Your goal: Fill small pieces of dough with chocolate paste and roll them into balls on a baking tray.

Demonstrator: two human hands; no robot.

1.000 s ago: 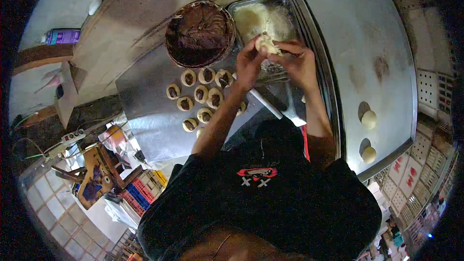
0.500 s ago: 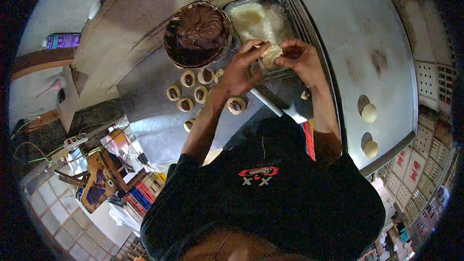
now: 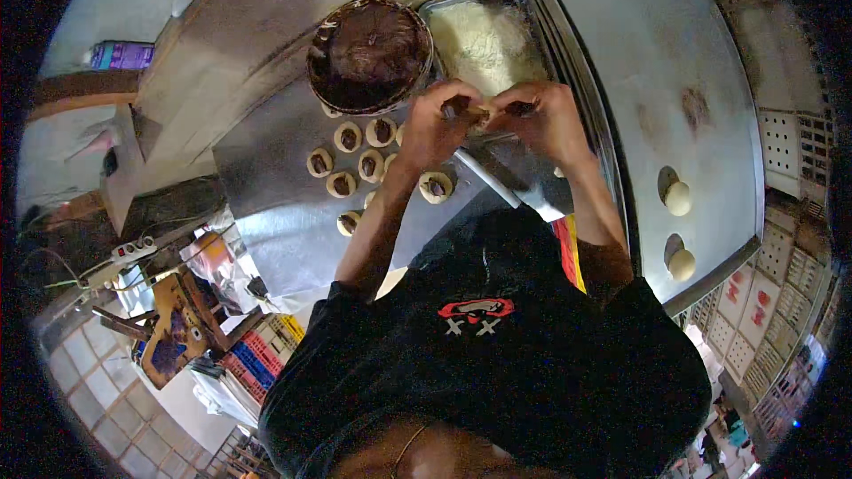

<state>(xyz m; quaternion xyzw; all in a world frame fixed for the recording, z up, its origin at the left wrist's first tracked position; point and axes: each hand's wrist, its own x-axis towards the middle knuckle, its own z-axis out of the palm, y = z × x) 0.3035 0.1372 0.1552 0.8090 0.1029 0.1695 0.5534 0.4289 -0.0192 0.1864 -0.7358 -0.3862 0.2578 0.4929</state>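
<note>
Two bare hands meet above the bench (image 3: pixel 275 213), just on the near side of a rectangular tray (image 3: pixel 536 35) of pale flour (image 3: pixel 484 44). Between their fingertips is a small piece of dough (image 3: pixel 480 114), mostly hidden by the fingers. The left hand (image 3: pixel 433 129) has a narrow grip on it, thumb and fingers curled in from the left. The right hand (image 3: pixel 548 120) pinches it from the other side, its grip just as narrow, and the fingertips of both come almost together. Whether the dough has any filling inside, I cannot tell.

To the left of the flour, and touching or nearly touching its tray, stands a round bucket (image 3: pixel 313 53) of dark brown paste (image 3: pixel 368 49), with smears along the rim. Below it on the bench lie several round dough pieces (image 3: pixel 350 137), each topped with a dab of brown; the left forearm hides some of them. One such round (image 3: pixel 436 187) sits on the right side of that forearm. A pale stick (image 3: pixel 488 177) lies slantwise between the forearms. Over to the right, a large metal tray (image 3: pixel 621 44) carries two plain dough balls (image 3: pixel 678 199), near each other toward its lower end.
</note>
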